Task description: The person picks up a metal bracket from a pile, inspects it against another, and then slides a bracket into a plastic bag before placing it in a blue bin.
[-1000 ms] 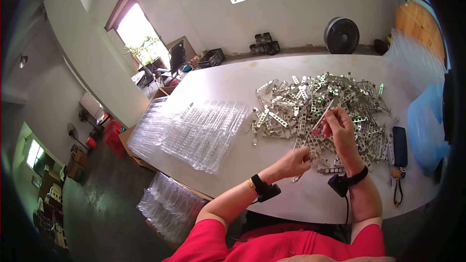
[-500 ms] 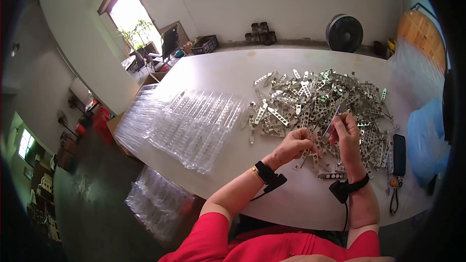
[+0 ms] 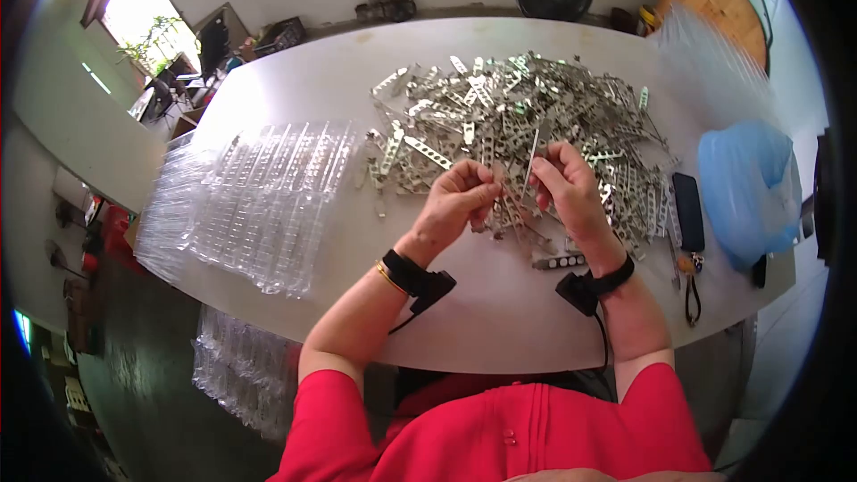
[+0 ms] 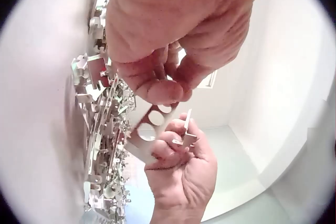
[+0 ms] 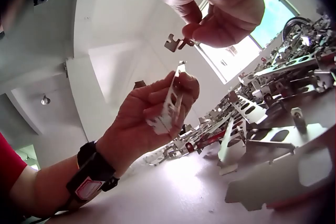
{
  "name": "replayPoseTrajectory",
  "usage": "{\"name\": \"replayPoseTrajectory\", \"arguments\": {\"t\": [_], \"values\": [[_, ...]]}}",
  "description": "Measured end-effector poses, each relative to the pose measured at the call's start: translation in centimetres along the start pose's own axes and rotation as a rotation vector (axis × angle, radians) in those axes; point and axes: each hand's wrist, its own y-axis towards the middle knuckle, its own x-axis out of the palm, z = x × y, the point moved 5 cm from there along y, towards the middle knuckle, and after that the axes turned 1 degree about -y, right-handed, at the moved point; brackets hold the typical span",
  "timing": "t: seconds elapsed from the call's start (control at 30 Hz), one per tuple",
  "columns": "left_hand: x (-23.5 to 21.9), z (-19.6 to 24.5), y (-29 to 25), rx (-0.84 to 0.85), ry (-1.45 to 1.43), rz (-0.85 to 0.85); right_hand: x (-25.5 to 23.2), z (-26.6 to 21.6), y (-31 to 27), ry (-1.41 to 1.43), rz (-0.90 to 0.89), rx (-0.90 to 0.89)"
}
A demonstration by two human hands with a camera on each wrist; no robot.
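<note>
My left hand (image 3: 460, 201) pinches a flat metal bracket with round holes (image 4: 149, 129) between thumb and fingers. Opposite it, my right hand (image 3: 571, 187) pinches a second metal bracket, its thin strip (image 3: 536, 147) standing upright in the head view. In the right wrist view a bent, notched end (image 5: 172, 43) of that bracket pokes out below the right fingers. The hands are raised side by side at the near edge of a large pile of similar brackets (image 3: 527, 98). Fingers cover much of both pieces.
Clear plastic trays (image 3: 263, 196) are stacked on the table's left, with more wrapped plastic (image 3: 241, 366) below its edge. To the right lie a dark phone-like case (image 3: 687, 212), keys (image 3: 689, 263) and a blue plastic bag (image 3: 750, 196). One bracket (image 3: 558, 262) lies near my right wrist.
My left hand has risen from low near the table to beside the right hand. The right hand keeps its strip, now turned more upright. The head view has shifted, moving the scene left and up.
</note>
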Motion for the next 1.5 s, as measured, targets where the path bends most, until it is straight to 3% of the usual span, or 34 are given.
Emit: {"name": "replayPoseTrajectory", "arguments": {"t": [0.23, 0.43, 0.6, 1.5], "values": [[1.5, 0.1, -1.1, -0.086, 0.07, 0.061, 0.2, 0.3, -0.1, 0.012, -0.06, 0.02], [0.7, -0.7, -1.6, -0.123, -0.117, 0.118, 0.8, 1.1, -0.4, -0.077, -0.087, 0.096], [0.2, 0.1, -1.9, -0.053, -0.079, 0.166, 1.6, 1.3, -0.5, -0.122, -0.217, 0.111], [-1.7, -0.6, -1.9, -0.005, -0.069, 0.127, 3.1, 2.1, -1.4, -0.165, -0.312, 0.176]]}}
